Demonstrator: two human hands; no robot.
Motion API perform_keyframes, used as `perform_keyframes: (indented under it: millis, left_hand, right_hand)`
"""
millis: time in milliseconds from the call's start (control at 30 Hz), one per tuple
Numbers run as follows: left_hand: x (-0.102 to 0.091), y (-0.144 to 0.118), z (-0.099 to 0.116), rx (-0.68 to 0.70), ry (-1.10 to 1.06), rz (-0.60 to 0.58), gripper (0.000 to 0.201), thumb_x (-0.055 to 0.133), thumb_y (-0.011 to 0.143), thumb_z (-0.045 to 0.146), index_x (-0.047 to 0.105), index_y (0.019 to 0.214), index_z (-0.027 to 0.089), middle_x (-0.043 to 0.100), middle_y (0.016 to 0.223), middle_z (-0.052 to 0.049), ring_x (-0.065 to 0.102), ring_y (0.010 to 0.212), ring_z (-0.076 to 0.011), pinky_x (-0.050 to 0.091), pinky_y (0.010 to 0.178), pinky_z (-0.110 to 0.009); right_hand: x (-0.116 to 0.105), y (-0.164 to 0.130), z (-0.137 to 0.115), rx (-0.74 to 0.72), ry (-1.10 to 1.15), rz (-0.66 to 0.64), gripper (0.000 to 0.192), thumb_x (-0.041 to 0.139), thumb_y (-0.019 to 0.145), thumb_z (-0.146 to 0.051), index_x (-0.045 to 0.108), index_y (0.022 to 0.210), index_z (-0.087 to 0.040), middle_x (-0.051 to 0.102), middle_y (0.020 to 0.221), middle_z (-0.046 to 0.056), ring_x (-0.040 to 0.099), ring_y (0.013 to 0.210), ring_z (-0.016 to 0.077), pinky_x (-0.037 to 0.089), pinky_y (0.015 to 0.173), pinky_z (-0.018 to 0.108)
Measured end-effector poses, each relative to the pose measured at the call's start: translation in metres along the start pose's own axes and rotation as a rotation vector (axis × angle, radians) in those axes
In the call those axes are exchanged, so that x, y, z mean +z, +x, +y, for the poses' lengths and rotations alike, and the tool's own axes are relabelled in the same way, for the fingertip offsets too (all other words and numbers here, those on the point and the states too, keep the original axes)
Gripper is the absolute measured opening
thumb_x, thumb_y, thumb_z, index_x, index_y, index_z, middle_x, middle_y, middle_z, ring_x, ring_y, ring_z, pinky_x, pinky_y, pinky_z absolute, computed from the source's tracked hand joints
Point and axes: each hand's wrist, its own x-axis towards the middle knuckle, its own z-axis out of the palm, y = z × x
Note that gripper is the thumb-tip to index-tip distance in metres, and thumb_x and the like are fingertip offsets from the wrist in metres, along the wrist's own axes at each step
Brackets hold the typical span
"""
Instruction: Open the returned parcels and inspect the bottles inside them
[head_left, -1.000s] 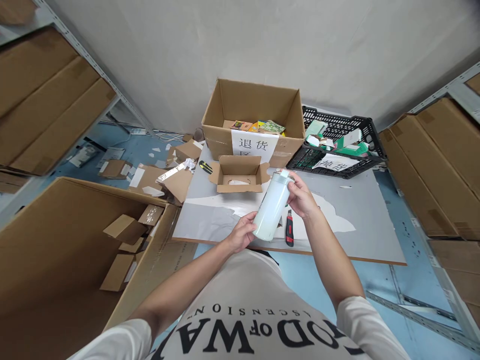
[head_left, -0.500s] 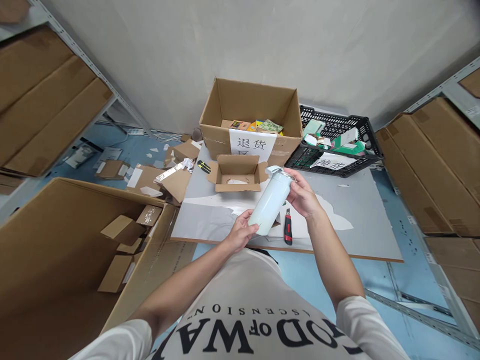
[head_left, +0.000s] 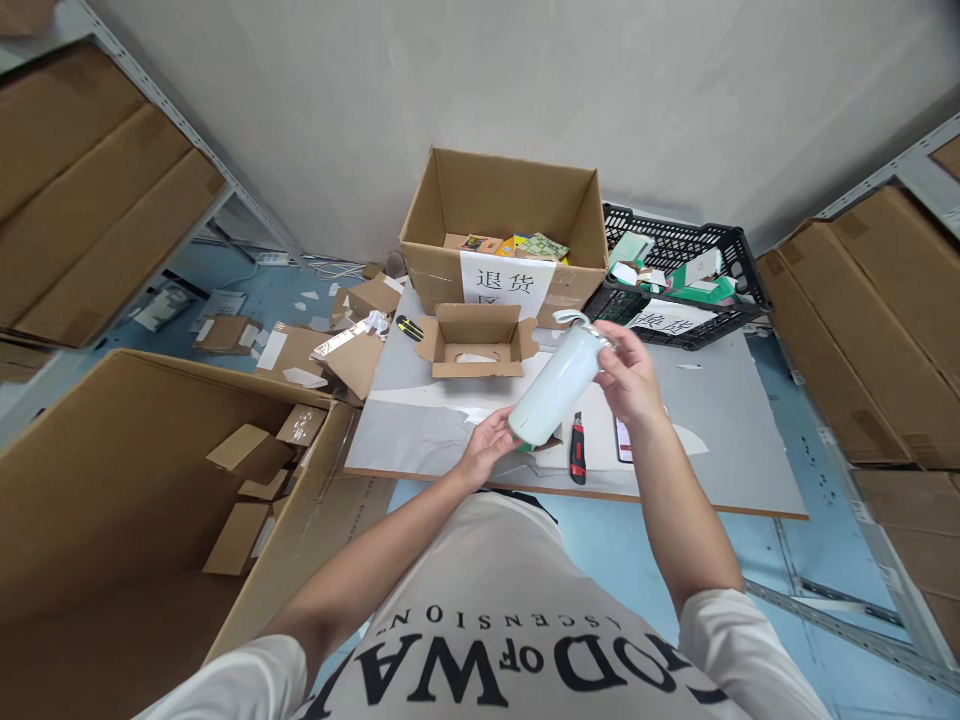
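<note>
Presently, left hand cups the base of a tilted pale tumbler while right hand grips its lidded top, steadying it above the surface.

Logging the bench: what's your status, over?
Both hands, left hand and right hand, grip pale bottle. Tilted above table. Box cutter beneath.

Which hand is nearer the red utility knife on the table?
Left. The left hand, at the bottle's base, sits just left of the red utility knife; the right hand is higher, at the bottle's top.
</note>
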Motion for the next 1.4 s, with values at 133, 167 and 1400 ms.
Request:
perform_keyframes:
  millis: [133,167,1400]
  left_hand:
    - [-0.01,0.004,-0.005,0.203,0.486,0.106,0.054,0.079,0.061,0.042,0.063,0.108,0.021,0.059,0.118,-0.012,0.051,0.117,-0.0285,0.036,0.103,-0.044]
    - [-0.011,0.004,-0.007,0.215,0.597,0.099,0.052,0.08,0.06,0.039,0.064,0.105,0.021,0.058,0.117,-0.012,0.051,0.117,-0.0291,0.035,0.104,-0.044]
    - [-0.037,0.053,-0.062,0.191,1.065,-0.06,0.102,0.081,0.058,0.035,0.025,0.141,0.018,0.044,0.14,-0.014,0.05,0.122,-0.0311,0.041,0.1,-0.043]
  right_hand:
    - [-0.033,-0.022,-0.012,-0.279,-0.155,0.158,0.046,0.077,0.066,-0.042,0.063,0.108,-0.032,0.063,0.111,0.005,0.058,0.103,0.0265,0.05,0.083,0.041]
    - [-0.042,-0.031,-0.011,-0.336,-0.192,0.192,0.045,0.078,0.065,-0.041,0.064,0.107,-0.033,0.064,0.111,0.005,0.058,0.104,0.0275,0.048,0.089,0.043]
    - [-0.014,-0.074,0.11,-0.475,-0.734,-0.232,0.04,0.069,0.078,-0.036,0.057,0.114,-0.023,0.055,0.124,0.015,0.055,0.116,0.0277,0.053,0.086,0.044]
